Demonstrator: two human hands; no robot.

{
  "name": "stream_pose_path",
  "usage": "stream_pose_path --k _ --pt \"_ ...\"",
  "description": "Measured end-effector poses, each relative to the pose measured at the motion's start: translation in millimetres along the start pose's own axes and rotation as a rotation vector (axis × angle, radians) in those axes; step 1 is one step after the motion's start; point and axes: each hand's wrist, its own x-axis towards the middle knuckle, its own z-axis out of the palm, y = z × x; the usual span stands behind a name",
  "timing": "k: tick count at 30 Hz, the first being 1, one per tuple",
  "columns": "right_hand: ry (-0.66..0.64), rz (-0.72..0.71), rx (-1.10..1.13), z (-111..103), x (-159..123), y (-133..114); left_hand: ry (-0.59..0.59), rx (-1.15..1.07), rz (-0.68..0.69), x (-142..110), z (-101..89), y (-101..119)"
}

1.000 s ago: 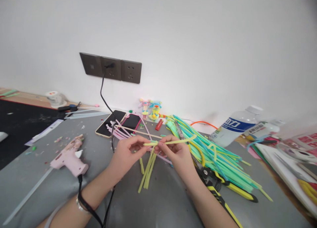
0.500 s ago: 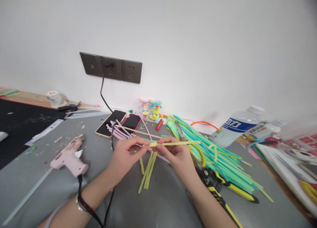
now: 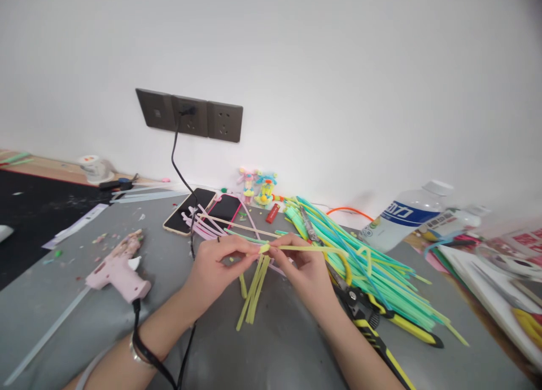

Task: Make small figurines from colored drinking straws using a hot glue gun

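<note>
"Yellow fuzzy strip (image 3: 305,248) held level over a grey tabletop (image 3: 292,345), its long end pointing right. Who has it?"

"Both hands. Thumb and forefinger of the left hand (image 3: 215,271) pinch narrowly at its short, thickened end; the right hand (image 3: 308,271) grips it just beside, also between thumb and forefinger."

"Is that thick end folded or wrapped?"

"Cannot tell; the fingertips cover too much of it."

"And below the hands?"

"Short yellow pieces (image 3: 254,297) on the tabletop, fanned toward the wearer, their upper ends partly hidden."

"To the right?"

"Green and yellow stems (image 3: 393,293) in a loose heap, with yellow-and-black pliers (image 3: 354,297) lying against its near side. Behind it, a clear bottle (image 3: 400,218) with a blue label tilts in view."

"Left side?"

"Pink glue gun (image 3: 118,277) lying on its side, well apart from the strip, a dark cord at its handle."

"Beyond the fingers?"

"Two phones, one light-edged (image 3: 180,218), one pink-edged (image 3: 224,209); a red lighter (image 3: 272,213); and two small fuzzy figures, one pink (image 3: 248,181), one blue (image 3: 266,188), by the wall."
</note>
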Motion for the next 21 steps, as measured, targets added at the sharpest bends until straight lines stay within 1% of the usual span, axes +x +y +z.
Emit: stream_pose_path --k 3,7,9,12,15,21 --pt "-0.006 -0.036 -0.078 -1.3 0.1 -2.0 -0.002 0.000 0.002 0.1 -0.5 1.1" --pt "-0.027 -0.042 -0.084 -2.2 0.3 -3.6 -0.004 -0.014 -0.032 0.8 -0.8 4.0" --pt "-0.030 -0.046 -0.077 -2.2 0.3 -3.4 -0.007 -0.028 -0.076 0.9 -0.6 4.9" --pt "-0.010 -0.058 -0.072 -1.9 0.3 -1.8 -0.024 -0.061 -0.176 0.3 -0.2 5.4" --pt "0.009 -0.074 -0.107 -2.0 -0.2 0.1 -0.030 -0.096 -0.246 -0.6 0.3 5.4" --pt "0.030 -0.112 -0.158 -2.5 -2.3 1.1 -0.013 -0.128 -0.262 -0.3 0.7 5.7"
